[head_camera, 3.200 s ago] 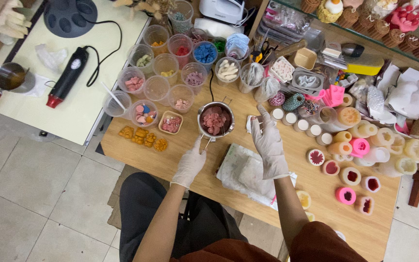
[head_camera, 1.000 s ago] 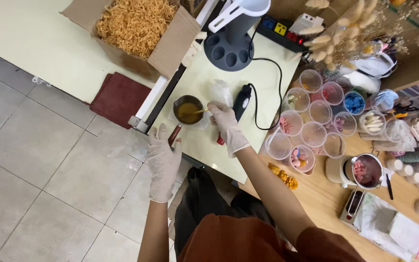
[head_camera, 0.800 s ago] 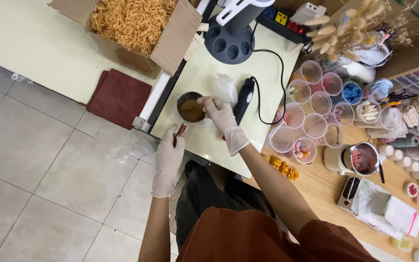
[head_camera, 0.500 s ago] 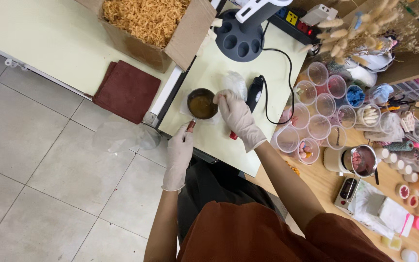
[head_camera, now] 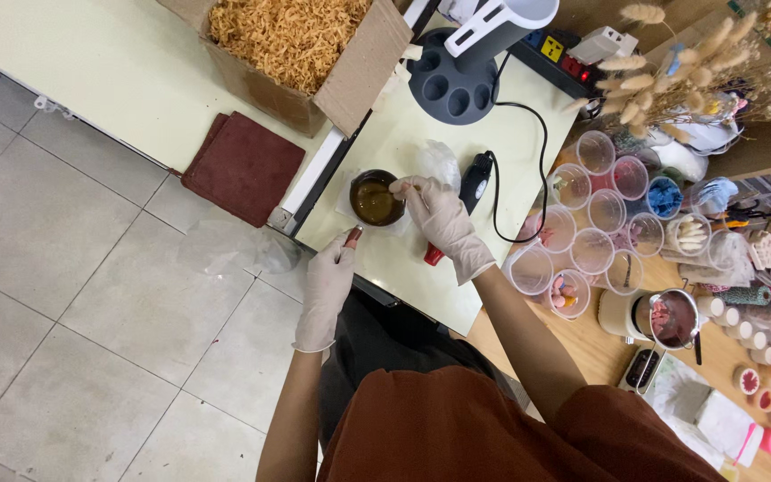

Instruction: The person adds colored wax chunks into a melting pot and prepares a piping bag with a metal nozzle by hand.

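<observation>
Both hands gloved. Left hand, frame center-left, closed on the red handle of a small pot w/ brownish liquid, sitting on the pale tabletop upper center. Right hand just right of pot, fingers pinched on a thin stick dipping over the pot rim. Black tool w/ cord lies beside right hand. Clear cups clustered right. Cardboard box of straw-like filler at top. Dark red cloth on floor, left.
</observation>
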